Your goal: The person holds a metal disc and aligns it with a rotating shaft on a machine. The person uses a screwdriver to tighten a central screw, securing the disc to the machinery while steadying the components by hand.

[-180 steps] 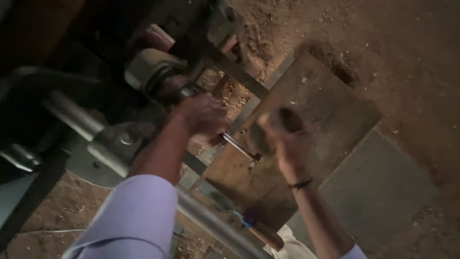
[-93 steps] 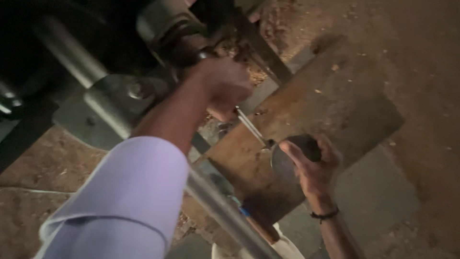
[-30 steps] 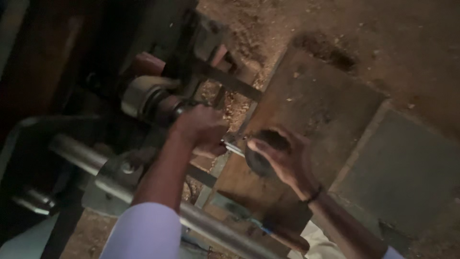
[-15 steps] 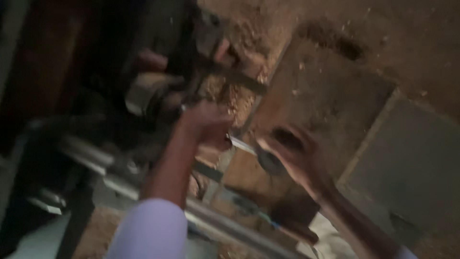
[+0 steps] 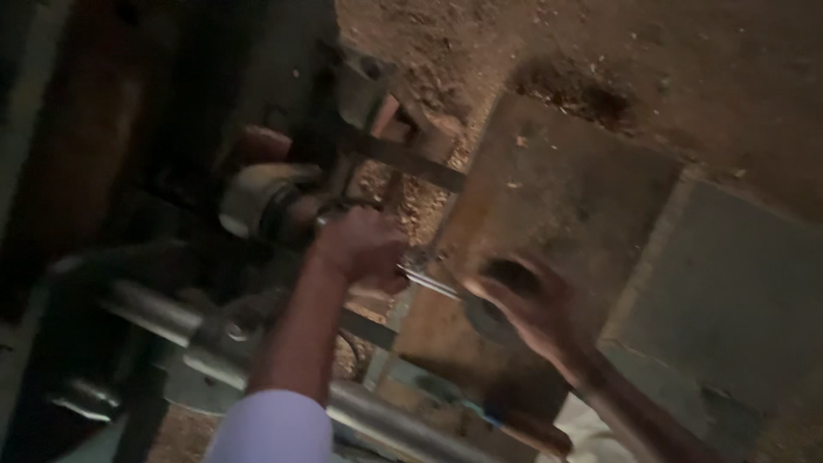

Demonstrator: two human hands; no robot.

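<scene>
At lathe | L hand (image 5: 364, 249) closed on metal rod (image 5: 429, 281) | R hand (image 5: 523, 309) cupping rod end

a single view from a camera worn on the person's head, looking steeply down and tilted, so the scene runs diagonally across the frame. it sits close above the left hand (image 5: 364, 249) and right hand (image 5: 531, 309), which meet near the middle. the upper left is filled by a dark lathe-like machine (image 5: 274, 206), with its steel rail (image 5: 386, 420) crossing the bottom. a wooden board (image 5: 557, 197) and the sawdust-strewn floor (image 5: 686, 69) fill the right. the picture is dim and motion-blurred.
</scene>
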